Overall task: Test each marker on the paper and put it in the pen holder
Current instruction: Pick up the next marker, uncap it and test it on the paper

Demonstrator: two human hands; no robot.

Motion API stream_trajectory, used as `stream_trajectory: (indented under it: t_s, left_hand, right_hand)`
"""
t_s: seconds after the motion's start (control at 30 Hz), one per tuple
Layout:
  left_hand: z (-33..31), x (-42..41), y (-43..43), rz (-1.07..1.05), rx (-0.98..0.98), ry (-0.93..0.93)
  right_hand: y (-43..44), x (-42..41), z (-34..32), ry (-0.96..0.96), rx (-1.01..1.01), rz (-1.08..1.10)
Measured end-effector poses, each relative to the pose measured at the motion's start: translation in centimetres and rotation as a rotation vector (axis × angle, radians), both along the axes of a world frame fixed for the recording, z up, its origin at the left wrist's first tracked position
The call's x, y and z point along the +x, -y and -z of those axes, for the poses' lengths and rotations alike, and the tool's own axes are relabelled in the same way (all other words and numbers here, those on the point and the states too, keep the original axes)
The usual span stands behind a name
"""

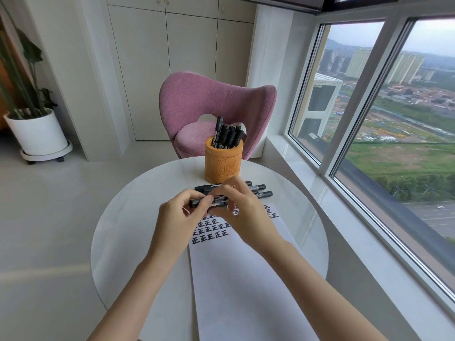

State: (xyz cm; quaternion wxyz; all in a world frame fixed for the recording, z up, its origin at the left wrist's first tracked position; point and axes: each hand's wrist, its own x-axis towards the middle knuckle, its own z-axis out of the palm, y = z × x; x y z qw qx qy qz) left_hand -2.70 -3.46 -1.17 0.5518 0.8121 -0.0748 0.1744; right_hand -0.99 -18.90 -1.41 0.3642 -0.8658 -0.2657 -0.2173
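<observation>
Both hands hold one black marker (197, 202) level above the top of the white paper (246, 279). My left hand (183, 219) pinches its left end, and my right hand (242, 210) grips its right part, which the fingers hide. Rows of black test marks (211, 230) cover the paper's upper part. Several more black markers (261, 190) lie on the table between my hands and the carved orange pen holder (223, 162). The holder stands at the table's far side with several black markers (227, 135) upright in it.
The round white table (128, 230) stands beside a window sill (332, 217) on the right. A pink chair (211, 104) is behind the table. A potted plant in a white pot (37, 134) stands on the floor at the far left.
</observation>
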Motion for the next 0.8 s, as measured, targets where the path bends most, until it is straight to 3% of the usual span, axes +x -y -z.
stream_trajectory:
  t_s: [0.17,0.4,0.57,0.8]
  left_hand:
    - [-0.7,0.7,0.6,0.023,-0.031,-0.040]
    - [2.4,3.0,0.4,-0.018,0.089,-0.085]
    - [3.8,3.7,0.3,-0.045,0.145,-0.079]
    - [4.0,4.1,0.1,-0.071,0.160,-0.062]
  right_hand:
    - [-0.1,2.2,0.2,0.046,0.056,-0.004]
    - [-0.1,7.7,-2.8,0.024,0.511,0.178]
    - [-0.9,11.6,-5.1,0.128,0.600,0.238]
    - [-1.1,14.3,-6.3,0.123,0.671,0.308]
